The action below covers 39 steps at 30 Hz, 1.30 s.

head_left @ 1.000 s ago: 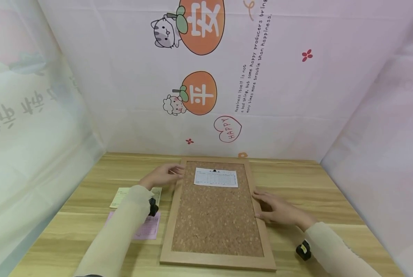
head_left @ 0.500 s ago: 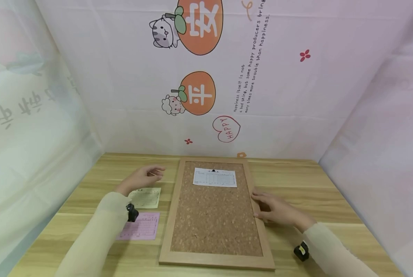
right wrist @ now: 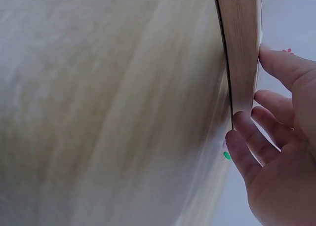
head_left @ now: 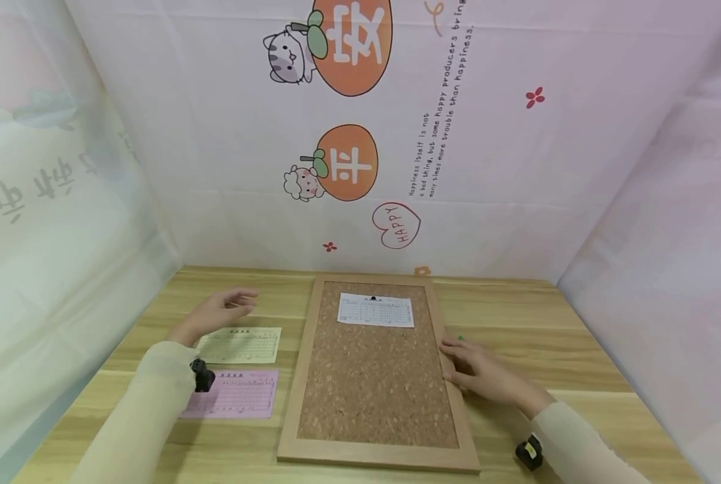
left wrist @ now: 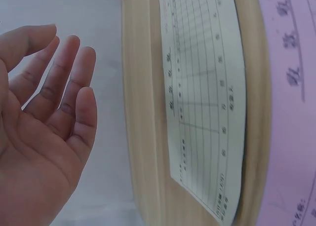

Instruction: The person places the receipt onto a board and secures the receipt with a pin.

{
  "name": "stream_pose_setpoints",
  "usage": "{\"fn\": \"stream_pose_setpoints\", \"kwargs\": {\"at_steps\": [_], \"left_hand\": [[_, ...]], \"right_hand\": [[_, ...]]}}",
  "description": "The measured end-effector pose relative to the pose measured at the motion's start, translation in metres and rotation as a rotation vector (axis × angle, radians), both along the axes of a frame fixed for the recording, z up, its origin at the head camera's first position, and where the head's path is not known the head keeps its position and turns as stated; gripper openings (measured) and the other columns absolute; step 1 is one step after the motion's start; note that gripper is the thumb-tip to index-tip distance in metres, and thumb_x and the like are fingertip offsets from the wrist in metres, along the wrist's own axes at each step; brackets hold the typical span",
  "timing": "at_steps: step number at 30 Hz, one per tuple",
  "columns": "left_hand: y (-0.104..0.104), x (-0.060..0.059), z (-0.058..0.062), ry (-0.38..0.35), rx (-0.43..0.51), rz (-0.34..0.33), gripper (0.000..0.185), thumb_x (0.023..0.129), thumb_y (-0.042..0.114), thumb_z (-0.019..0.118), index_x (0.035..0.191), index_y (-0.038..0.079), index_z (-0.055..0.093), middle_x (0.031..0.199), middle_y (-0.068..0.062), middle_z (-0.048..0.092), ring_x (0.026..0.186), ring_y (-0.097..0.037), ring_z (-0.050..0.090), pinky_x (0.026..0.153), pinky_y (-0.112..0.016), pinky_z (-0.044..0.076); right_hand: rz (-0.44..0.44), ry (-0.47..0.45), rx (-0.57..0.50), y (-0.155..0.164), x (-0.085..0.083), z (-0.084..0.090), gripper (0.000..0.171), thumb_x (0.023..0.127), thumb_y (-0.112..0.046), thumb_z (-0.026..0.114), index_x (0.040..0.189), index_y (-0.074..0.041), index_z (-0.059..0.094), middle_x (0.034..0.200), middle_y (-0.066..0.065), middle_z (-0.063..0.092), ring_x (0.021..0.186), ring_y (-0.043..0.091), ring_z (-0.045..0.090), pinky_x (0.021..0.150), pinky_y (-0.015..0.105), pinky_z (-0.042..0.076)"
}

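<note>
Open left hand (left wrist: 39,132) beside yellow form (left wrist: 207,102)

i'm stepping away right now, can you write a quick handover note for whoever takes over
Left hand: open, holding nothing, hovering over the table just beyond the yellow form.
Right hand: fingers flat against the right frame of the cork board, no grip on anything.
Done: one white form is pinned at the board's top.
Left: the yellow form and the pink form lie unpinned on the table, left of the board. A green pushpin sits by the right hand.

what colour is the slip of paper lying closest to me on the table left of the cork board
Pink, printed with a fine grid; the pink slip shows best in the head view.
</note>
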<state>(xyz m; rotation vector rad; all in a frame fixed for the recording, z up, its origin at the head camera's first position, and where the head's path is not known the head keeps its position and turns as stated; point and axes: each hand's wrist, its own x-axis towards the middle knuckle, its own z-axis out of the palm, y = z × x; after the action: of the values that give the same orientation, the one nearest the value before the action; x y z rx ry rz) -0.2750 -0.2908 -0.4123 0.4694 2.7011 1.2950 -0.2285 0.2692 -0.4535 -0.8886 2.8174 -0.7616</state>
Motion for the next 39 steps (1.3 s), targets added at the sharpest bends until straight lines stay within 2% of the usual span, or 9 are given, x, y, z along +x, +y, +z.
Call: {"fn": "stream_pose_setpoints", "kwargs": {"at_steps": [5, 13, 21, 26, 28, 32, 39], "left_hand": [[-0.009, 0.004, -0.002, 0.015, -0.004, 0.014, 0.046, 0.104, 0.022, 0.058, 0.144, 0.003, 0.05, 0.13, -0.024, 0.059, 0.118, -0.04, 0.055, 0.092, -0.052, 0.052], [-0.031, 0.005, -0.012, 0.024, -0.033, 0.028, 0.048, 0.103, 0.022, 0.059, 0.143, -0.002, 0.05, 0.125, -0.023, 0.062, 0.113, -0.037, 0.058, 0.093, -0.052, 0.051], [-0.056, 0.015, -0.023, -0.121, -0.063, 0.064, 0.052, 0.103, 0.023, 0.059, 0.141, -0.01, 0.047, 0.127, -0.029, 0.058, 0.115, -0.042, 0.057, 0.094, -0.055, 0.049], [-0.067, 0.018, -0.034, -0.139, -0.078, 0.065, 0.056, 0.101, 0.024, 0.062, 0.14, -0.013, 0.047, 0.133, -0.031, 0.055, 0.121, -0.045, 0.053, 0.098, -0.054, 0.048], [-0.069, 0.019, -0.036, -0.124, -0.109, 0.076, 0.056, 0.099, 0.024, 0.065, 0.138, -0.013, 0.049, 0.132, -0.031, 0.056, 0.12, -0.044, 0.054, 0.097, -0.054, 0.049], [-0.068, 0.025, -0.032, -0.141, -0.132, 0.089, 0.06, 0.094, 0.022, 0.071, 0.137, -0.014, 0.049, 0.132, -0.035, 0.054, 0.119, -0.048, 0.053, 0.096, -0.057, 0.048], [-0.063, 0.029, -0.027, -0.193, -0.182, 0.129, 0.076, 0.089, 0.03, 0.077, 0.14, -0.016, 0.043, 0.131, -0.036, 0.051, 0.119, -0.049, 0.049, 0.098, -0.06, 0.044]], "right_hand": [[0.006, 0.008, -0.009, 0.003, 0.002, -0.001, 0.062, 0.102, -0.038, 0.059, 0.149, -0.001, 0.045, 0.156, 0.022, 0.035, 0.141, 0.051, 0.028, 0.109, 0.068, 0.026], [0.004, -0.043, -0.038, 0.004, 0.002, -0.002, 0.061, 0.103, -0.037, 0.058, 0.151, -0.002, 0.042, 0.159, 0.02, 0.031, 0.143, 0.05, 0.024, 0.11, 0.068, 0.026], [0.004, -0.04, -0.045, 0.002, 0.003, -0.002, 0.061, 0.103, -0.036, 0.057, 0.151, -0.001, 0.042, 0.158, 0.019, 0.032, 0.143, 0.049, 0.025, 0.11, 0.066, 0.026], [0.004, -0.047, -0.054, 0.002, 0.004, -0.002, 0.061, 0.103, -0.035, 0.058, 0.15, 0.0, 0.042, 0.158, 0.02, 0.032, 0.143, 0.049, 0.024, 0.111, 0.066, 0.026], [0.004, -0.048, -0.056, 0.002, 0.003, -0.002, 0.061, 0.103, -0.035, 0.058, 0.15, 0.0, 0.042, 0.158, 0.02, 0.032, 0.143, 0.049, 0.024, 0.111, 0.066, 0.026], [0.01, -0.055, -0.07, 0.002, 0.002, -0.004, 0.061, 0.103, -0.034, 0.058, 0.151, 0.0, 0.042, 0.158, 0.02, 0.032, 0.143, 0.049, 0.024, 0.111, 0.066, 0.025], [0.011, -0.06, -0.076, 0.003, 0.002, -0.005, 0.061, 0.103, -0.034, 0.058, 0.151, 0.0, 0.041, 0.158, 0.02, 0.032, 0.143, 0.048, 0.024, 0.111, 0.065, 0.027]]}}
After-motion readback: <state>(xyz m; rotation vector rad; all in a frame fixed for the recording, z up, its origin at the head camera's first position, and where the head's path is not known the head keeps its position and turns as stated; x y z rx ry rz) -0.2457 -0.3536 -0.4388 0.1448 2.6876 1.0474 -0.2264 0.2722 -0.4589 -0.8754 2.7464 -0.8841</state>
